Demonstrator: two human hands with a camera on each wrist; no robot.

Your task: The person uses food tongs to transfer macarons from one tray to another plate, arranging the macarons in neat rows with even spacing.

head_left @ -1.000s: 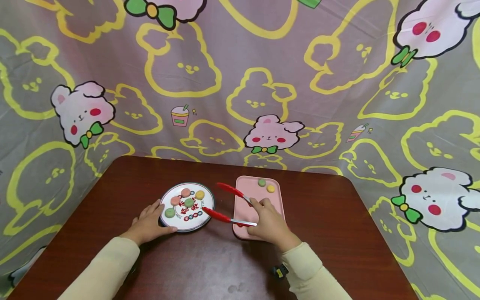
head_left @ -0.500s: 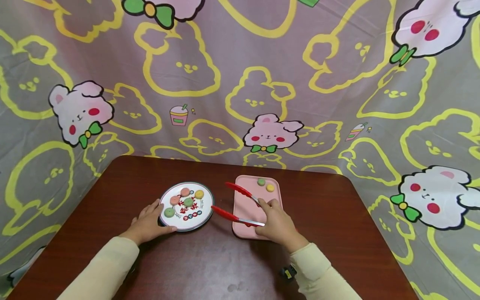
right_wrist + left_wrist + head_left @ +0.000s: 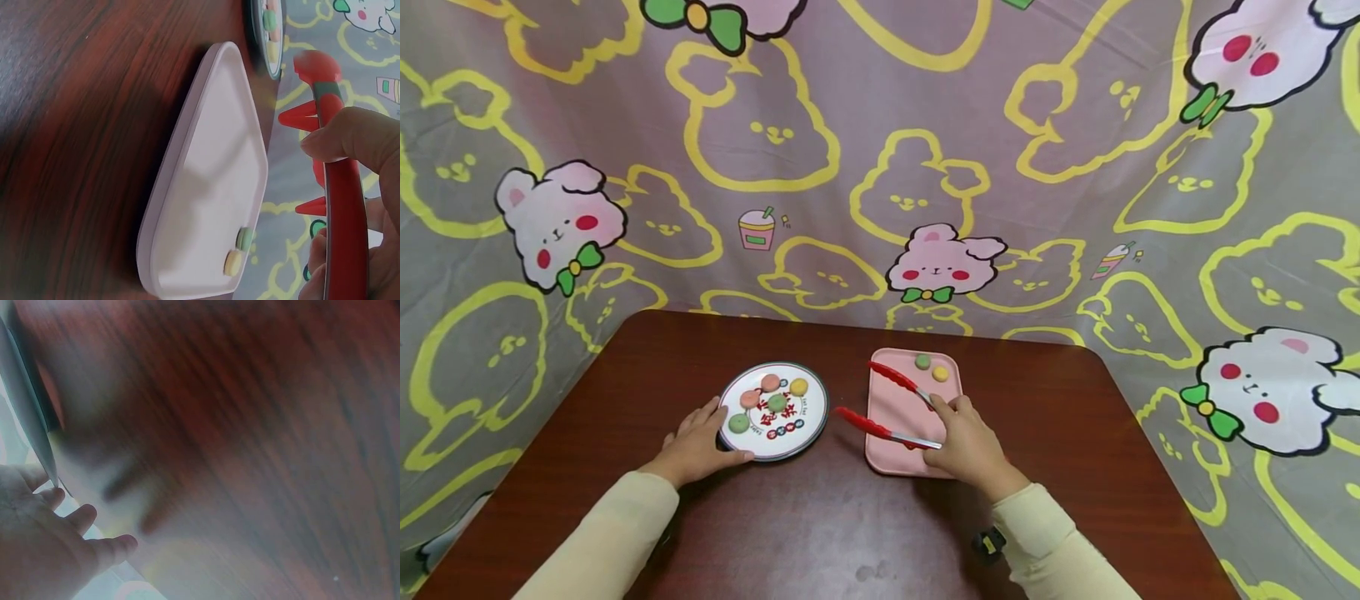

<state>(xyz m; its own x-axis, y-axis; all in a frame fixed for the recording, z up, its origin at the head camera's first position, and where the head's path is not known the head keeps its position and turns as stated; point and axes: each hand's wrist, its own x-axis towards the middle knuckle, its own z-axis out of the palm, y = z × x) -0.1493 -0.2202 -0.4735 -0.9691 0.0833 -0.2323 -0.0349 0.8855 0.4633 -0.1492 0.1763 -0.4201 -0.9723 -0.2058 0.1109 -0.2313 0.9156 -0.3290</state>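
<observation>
My left hand [image 3: 696, 450] rests at the left rim of a round white plate [image 3: 811, 417] with red print, thumb along the front edge; in the left wrist view its fingers reach out beside the plate's edge [image 3: 28, 400]. Several macarons lie on the plate, among them a yellow macaron [image 3: 799, 387] and a green macaron [image 3: 739, 423]. My right hand [image 3: 976, 446] grips red-tipped tongs [image 3: 876, 427] over the pink tray [image 3: 891, 460]. The tongs' arms are spread, tips pointing left, with nothing between them. On the tray's far end sit a green macaron [image 3: 922, 362] and a yellow macaron [image 3: 940, 374].
Plate and tray stand side by side on a dark red-brown wooden table [image 3: 790, 533], with a strip of tabletop between them. A patterned cloth [image 3: 820, 167] hangs behind and around the table. A small black device [image 3: 989, 543] is at the right wrist.
My right hand has moved to the right with the spread tongs, so their tips went from the plate's edge to over the tray and the gap. The left hand and plate have stayed put.
</observation>
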